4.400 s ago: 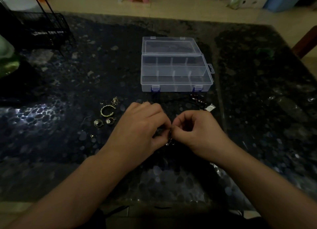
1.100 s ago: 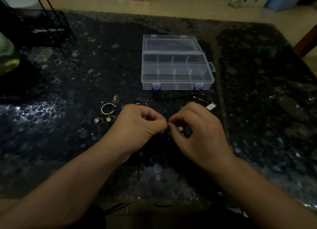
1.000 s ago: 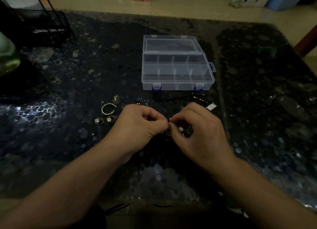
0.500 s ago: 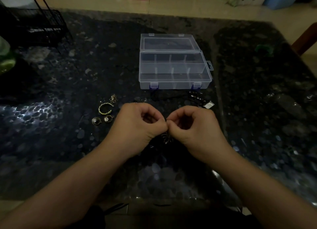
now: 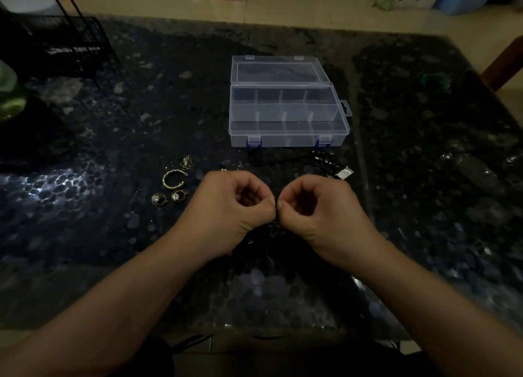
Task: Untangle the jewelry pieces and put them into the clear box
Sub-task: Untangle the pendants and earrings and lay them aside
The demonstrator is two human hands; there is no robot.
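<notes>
Left hand (image 5: pixel 229 207): pinching tangled jewelry (image 5: pixel 273 229), fingers curled.
Right hand (image 5: pixel 319 207): pinching same tangle, fingertips meeting left's.
Clear box (image 5: pixel 287 113): sitting open beyond hands, bare table (image 5: pixel 424 178) showing rightward.

Right hand (image 5: pixel 319 209) has curled in, pinching against left hand (image 5: pixel 235 207).

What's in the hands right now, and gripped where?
Both the left hand and right hand pinch a tangled jewelry piece at its top; it dangles below their fingertips.

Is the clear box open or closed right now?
Open. The clear box has its lid swung back behind it, leaving the divided compartments uncovered; no jewelry shows inside them.
</notes>
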